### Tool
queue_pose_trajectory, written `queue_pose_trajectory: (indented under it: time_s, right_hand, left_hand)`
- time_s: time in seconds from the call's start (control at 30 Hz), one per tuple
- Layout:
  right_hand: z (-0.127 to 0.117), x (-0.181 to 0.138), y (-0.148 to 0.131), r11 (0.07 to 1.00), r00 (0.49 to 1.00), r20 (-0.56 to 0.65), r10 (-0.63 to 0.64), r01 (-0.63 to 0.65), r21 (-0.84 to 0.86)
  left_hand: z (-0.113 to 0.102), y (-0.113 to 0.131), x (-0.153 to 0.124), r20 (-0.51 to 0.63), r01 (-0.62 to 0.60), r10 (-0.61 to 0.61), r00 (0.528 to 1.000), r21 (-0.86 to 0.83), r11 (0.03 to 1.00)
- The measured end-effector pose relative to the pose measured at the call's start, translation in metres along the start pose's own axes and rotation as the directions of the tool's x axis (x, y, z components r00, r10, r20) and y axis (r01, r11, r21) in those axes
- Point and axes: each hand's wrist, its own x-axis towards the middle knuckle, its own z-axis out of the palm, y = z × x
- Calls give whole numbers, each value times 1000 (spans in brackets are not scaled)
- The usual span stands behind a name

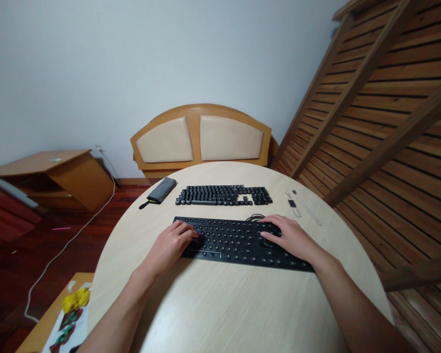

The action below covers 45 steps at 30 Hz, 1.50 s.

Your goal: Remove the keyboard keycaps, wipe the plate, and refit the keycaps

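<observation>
A black keyboard [235, 241] with its keycaps off lies across the table in front of me, its bare switches showing. My left hand [177, 239] is closed over its left part, pinching a small dark purple thing [198, 238] that is mostly hidden by the fingers. On the keyboard's right part rests my right hand [283, 234], fingers apart, holding nothing. Behind the keyboard, the removed black keycaps [206, 192] are laid out in keyboard order. A coiled black cable [255, 217] shows at the keyboard's back edge.
At the table's [242, 304] far left lies a grey pouch [162, 190]. A keycap puller [291, 203] and a thin brush [306, 206] lie on the right. Beyond stands a padded wooden headboard [196, 132]. Wooden slats [382, 108] lean at the right.
</observation>
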Motion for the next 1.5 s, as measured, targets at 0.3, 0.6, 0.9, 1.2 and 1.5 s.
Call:
queue_pose_trajectory:
  time_s: [0.3,0.6,0.9,1.2,1.5]
  right_hand:
    - [-1,0,-3,1000,1000,-1,-2,2,-5]
    - [-1,-1,-3,1000,1000,2,-13,13,0]
    - [-3,-1,-7,1000,1000,6,12,-12,8]
    - [-4,-1,-8,1000,1000,11,16,-16,7]
    - [-2,-1,-6,1000,1000,2,12,-12,11]
  left_hand:
    - [39,43,22,-165,-73,72,984,1,997]
    - [40,45,22,52,-73,72,996,13,997]
    - [28,48,23,129,-66,56,990,72,995]
    - [20,54,24,207,62,-88,974,131,990]
    - [12,56,19,202,153,-191,961,190,970]
